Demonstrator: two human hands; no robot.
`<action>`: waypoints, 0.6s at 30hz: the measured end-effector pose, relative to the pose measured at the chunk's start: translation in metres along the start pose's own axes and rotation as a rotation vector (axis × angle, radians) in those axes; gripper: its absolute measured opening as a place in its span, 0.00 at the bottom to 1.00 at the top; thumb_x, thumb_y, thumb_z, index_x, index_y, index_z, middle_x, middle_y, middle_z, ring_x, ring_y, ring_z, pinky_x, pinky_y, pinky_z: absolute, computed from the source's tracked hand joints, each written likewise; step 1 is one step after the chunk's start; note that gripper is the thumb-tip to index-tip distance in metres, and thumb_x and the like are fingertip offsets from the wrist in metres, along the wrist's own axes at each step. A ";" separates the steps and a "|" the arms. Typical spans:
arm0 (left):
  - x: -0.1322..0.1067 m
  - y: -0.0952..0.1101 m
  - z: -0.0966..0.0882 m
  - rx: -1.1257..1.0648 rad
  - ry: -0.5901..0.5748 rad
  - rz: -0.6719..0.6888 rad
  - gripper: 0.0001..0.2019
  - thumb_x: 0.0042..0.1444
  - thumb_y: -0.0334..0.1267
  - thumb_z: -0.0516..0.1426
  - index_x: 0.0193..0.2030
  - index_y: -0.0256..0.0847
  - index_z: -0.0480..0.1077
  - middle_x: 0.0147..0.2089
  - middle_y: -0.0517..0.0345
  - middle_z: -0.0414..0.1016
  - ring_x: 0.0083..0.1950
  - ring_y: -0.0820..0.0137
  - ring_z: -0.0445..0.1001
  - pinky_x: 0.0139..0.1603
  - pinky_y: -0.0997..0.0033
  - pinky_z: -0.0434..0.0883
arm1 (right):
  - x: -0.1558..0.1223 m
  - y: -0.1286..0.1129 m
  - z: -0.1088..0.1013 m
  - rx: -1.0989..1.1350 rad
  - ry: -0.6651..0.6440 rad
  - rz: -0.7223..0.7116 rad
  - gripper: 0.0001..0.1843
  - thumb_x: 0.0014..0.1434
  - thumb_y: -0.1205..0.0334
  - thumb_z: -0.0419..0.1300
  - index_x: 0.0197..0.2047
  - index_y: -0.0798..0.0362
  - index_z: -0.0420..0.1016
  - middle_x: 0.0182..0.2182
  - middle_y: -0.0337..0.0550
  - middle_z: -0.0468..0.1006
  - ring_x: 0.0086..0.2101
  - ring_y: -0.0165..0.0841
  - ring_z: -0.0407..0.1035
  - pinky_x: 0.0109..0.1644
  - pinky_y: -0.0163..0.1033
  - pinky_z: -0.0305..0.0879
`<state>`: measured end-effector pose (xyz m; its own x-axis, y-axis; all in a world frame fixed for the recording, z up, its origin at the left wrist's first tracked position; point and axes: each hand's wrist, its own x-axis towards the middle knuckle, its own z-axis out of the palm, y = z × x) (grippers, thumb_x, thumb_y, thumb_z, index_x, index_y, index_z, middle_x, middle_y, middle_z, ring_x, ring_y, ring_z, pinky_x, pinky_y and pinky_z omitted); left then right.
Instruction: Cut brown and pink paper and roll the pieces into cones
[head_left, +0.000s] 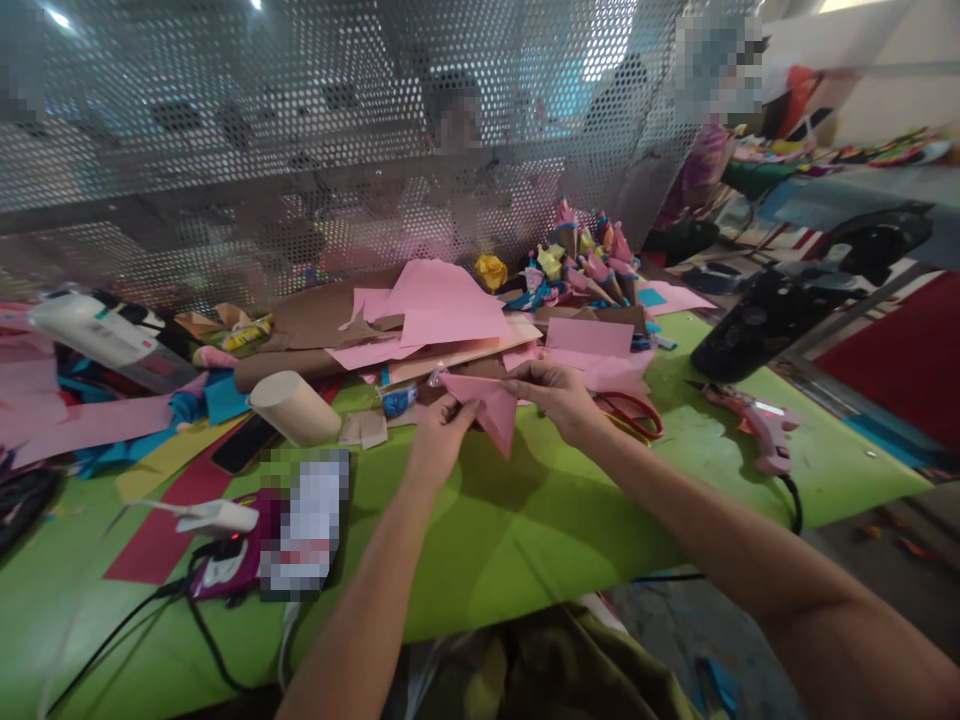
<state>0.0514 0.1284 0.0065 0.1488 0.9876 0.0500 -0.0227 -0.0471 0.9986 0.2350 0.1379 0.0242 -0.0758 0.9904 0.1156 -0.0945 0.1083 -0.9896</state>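
Both my hands hold a folded piece of pink paper (491, 408) above the green table (525, 520). My left hand (439, 435) pinches its left edge, fingers closed. My right hand (559, 395) grips the top right edge, fingers curled round it. The paper points downward like a cone. Red-handled scissors (634, 412) lie just right of my right hand. A pile of pink paper sheets (442, 305) lies behind my hands.
A pink glue gun (761, 425) lies at the right with its cord. A cardboard roll (294, 407) and a dark phone (244, 443) sit to the left. Finished paper cones (585, 262) stand at the back. A perforated metal screen (300, 150) rises behind the table; people sit beyond it.
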 end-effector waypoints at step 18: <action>0.002 0.006 -0.004 -0.120 0.053 -0.029 0.16 0.43 0.46 0.70 0.35 0.38 0.79 0.32 0.55 0.81 0.38 0.65 0.76 0.44 0.65 0.73 | 0.003 0.007 -0.003 0.016 -0.126 0.049 0.17 0.42 0.53 0.74 0.34 0.52 0.82 0.30 0.39 0.79 0.32 0.32 0.69 0.38 0.38 0.64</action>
<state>0.0477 0.1311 0.0128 0.0992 0.9949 0.0176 -0.1375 -0.0038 0.9905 0.2375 0.1420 0.0175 -0.2044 0.9758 0.0775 -0.1032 0.0573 -0.9930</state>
